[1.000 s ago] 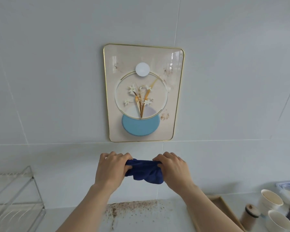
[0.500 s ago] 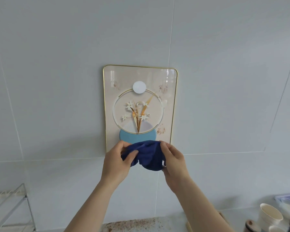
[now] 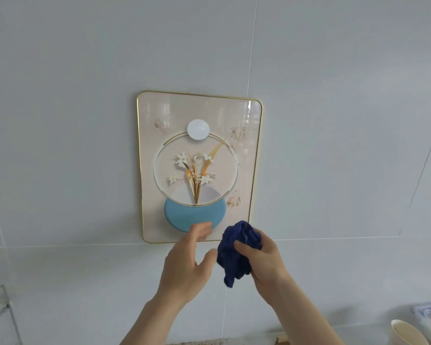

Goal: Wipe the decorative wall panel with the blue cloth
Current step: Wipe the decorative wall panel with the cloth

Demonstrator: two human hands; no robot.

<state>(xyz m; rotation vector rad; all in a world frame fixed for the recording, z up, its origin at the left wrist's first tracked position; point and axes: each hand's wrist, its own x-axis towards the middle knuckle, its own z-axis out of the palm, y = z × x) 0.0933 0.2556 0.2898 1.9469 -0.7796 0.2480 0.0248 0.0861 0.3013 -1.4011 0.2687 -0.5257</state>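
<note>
Your right hand [image 3: 264,260] gripped the bunched blue cloth [image 3: 237,255]; left hand [image 3: 187,265] empty, spread at the decorative wall panel [image 3: 199,165]'s six o'clock; hard wiping might dislodge it.

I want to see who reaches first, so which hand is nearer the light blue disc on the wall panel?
Left. The left hand has its fingertips overlapping the light blue disc's lower edge. The right hand, gripping the blue cloth, sits lower and off to the disc's right.

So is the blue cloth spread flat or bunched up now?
Bunched up. The blue cloth is a crumpled wad in the right hand, one end hanging down. It does not touch the wall panel.
</note>
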